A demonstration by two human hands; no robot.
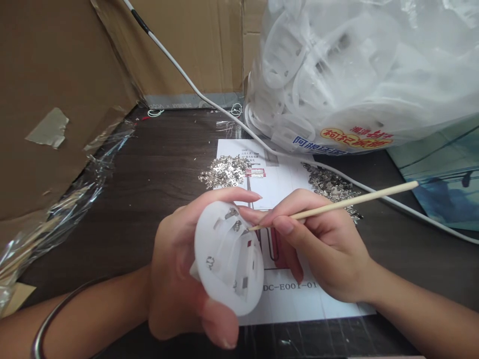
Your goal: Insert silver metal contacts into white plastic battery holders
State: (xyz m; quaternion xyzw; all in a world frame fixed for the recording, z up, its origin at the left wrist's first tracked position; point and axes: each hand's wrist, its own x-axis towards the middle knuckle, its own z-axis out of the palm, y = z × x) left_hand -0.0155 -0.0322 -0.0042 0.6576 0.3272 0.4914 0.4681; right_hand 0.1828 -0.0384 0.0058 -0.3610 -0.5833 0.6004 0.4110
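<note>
My left hand [179, 269] is wrapped round a white oval plastic part [224, 269], which is tilted with its slotted hollow side facing up. Small metal contacts [237, 225] sit in its slots. In my right hand [322, 239] a thin wooden stick [352, 200] is pinched like a pen, its pointed tip at a metal contact near the upper right of the hollow. Under both hands lies a printed white sheet [318, 306]. One pile of small shiny metal pieces [226, 171] is beyond my left hand, and a darker pile [331, 185] is beyond my right.
A large clear bag [337, 75] of white plastic parts stands at the back right. A white cable [187, 80] crosses diagonally above the sheet. Cardboard [56, 99] walls the left and back. Wrapped wooden sticks [45, 234] lie at the left, and a bluish surface [445, 169] is at the right.
</note>
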